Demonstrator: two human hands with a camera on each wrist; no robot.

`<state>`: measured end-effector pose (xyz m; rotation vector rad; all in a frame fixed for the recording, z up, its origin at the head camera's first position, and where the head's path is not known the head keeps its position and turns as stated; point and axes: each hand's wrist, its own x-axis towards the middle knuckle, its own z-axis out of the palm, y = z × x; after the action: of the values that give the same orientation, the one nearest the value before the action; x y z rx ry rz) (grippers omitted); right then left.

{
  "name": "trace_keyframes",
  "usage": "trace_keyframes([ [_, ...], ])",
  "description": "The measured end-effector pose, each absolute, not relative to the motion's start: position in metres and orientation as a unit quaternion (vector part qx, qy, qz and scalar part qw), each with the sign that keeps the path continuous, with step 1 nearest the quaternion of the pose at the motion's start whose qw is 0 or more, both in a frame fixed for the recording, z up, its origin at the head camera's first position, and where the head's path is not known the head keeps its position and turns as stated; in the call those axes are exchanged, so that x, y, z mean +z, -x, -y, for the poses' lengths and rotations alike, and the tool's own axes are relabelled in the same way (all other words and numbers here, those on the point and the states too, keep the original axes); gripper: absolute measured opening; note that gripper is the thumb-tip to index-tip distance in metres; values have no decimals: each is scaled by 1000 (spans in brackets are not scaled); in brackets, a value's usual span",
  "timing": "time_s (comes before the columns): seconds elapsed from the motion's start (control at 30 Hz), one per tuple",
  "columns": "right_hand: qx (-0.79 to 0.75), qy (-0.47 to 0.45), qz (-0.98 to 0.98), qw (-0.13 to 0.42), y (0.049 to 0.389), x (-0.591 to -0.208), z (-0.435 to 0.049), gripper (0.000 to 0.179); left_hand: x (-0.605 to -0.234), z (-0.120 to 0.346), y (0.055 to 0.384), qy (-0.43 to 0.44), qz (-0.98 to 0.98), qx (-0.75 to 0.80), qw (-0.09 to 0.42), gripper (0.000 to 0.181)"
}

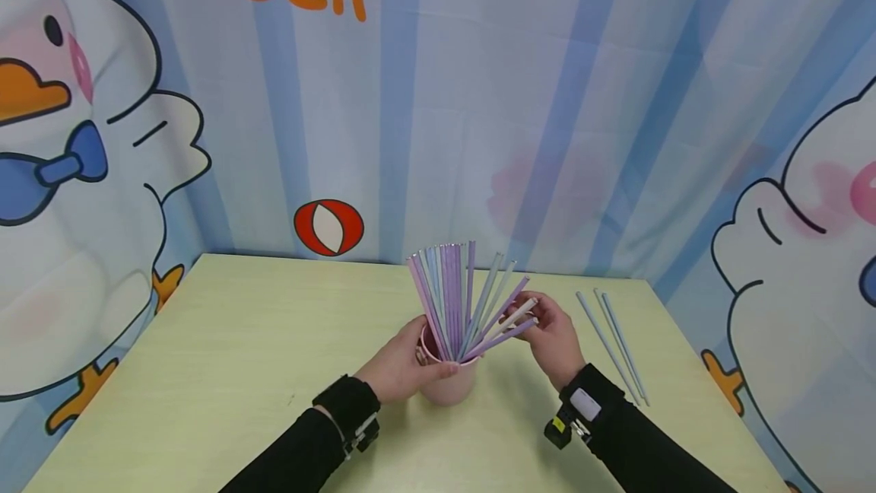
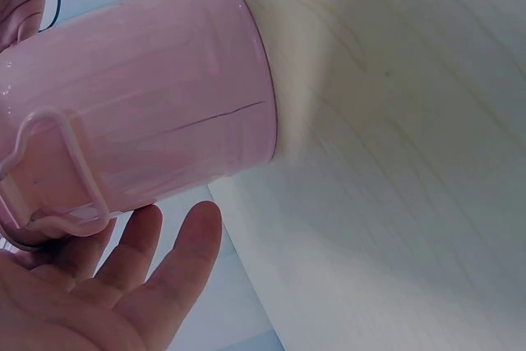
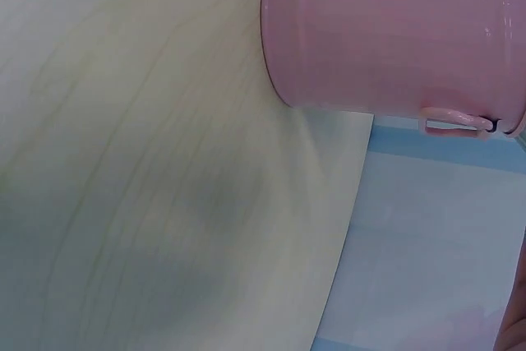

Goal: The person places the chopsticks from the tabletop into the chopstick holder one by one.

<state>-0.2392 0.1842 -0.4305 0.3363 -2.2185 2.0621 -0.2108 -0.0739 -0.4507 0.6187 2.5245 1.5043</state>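
A pink cup (image 1: 448,390) with small wire loops on its sides stands on the table, holding many purple, pale blue and white drinking straws (image 1: 452,299). My left hand (image 1: 407,364) grips the cup from the left, thumb across the near rim; in the left wrist view, other fingers (image 2: 193,240) lie along its side. At the right, my right hand (image 1: 550,333) has its fingers curled around the upper ends of a few straws that lean outward, purple and white. The right wrist view shows the cup's wall (image 3: 394,34) and only an edge of that hand.
To the right of my right hand, three pale blue straws (image 1: 619,348) lie on the light wooden table (image 1: 274,341). Behind its back edge hangs a striped blue curtain (image 1: 465,135) with cartoon ducks. A camera is strapped to each wrist.
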Motion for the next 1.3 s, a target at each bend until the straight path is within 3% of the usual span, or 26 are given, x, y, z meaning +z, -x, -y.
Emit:
trace_keyframes([
  [0.2, 636, -112, 762, 54, 242, -436, -193, 28, -451, 74, 211, -209, -839, 497, 67, 82],
  [0.53, 391, -95, 905, 134, 265, -457, -244, 20, -452, 75, 211, -201, -840, 499, 68, 81],
  [0.93, 195, -41, 974, 110, 276, -473, -309, 28, -452, 73, 212, -193, -836, 508, 76, 81],
  [1.3, 72, -49, 988, 128, 284, -486, -326, 24, -452, 74, 213, -177, -833, 516, 91, 84],
])
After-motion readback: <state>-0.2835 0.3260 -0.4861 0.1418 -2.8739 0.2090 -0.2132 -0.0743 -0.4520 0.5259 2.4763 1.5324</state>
